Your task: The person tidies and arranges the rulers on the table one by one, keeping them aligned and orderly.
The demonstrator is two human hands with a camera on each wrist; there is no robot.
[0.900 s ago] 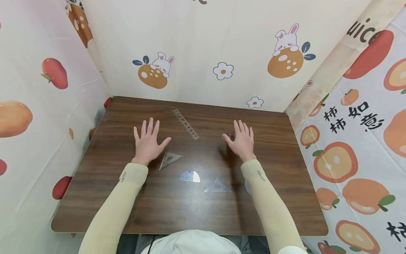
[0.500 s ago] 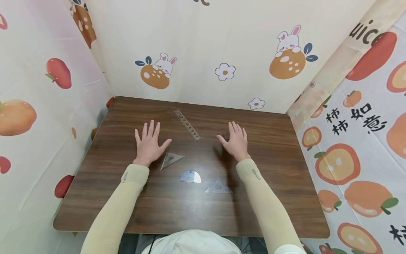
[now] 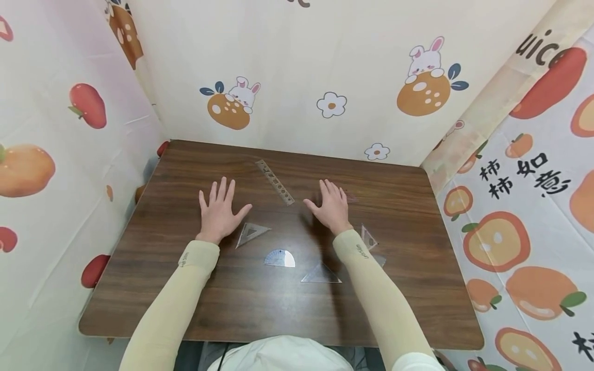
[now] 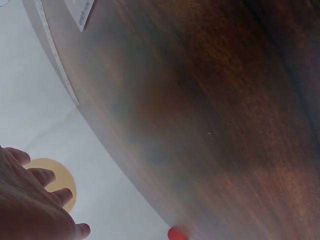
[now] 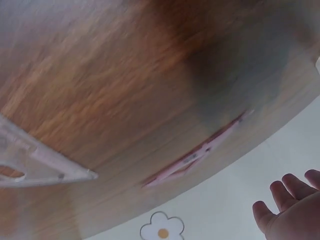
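Fingers spread and palm down, my left hand [image 3: 218,214] holds nothing over the table's left half. Nearest to it is a greyish transparent set square [image 3: 249,234]; a pale clear corner piece [image 4: 81,12] shows at the top of the left wrist view. My right hand [image 3: 331,207], also straight-fingered, is above the table with its shadow below. Just beyond its fingers lies a pink set square [image 5: 197,152], mostly covered in the head view. A clear set square [image 3: 368,238] lies right of the right wrist, and a clear piece [image 3: 379,259] is partly hidden by the sleeve.
Between the hands, farther back, lies a transparent stencil ruler [image 3: 275,182]. A clear protractor [image 3: 280,258] and another clear triangle [image 3: 321,275] lie nearer the front of the brown wooden table [image 3: 260,314]. Printed curtains [image 3: 287,67] border its back and sides.
My right hand has moved left across the table, uncovering the clear set square right of its wrist. The pink set square now shows on its right side. My left hand stays nearly still.
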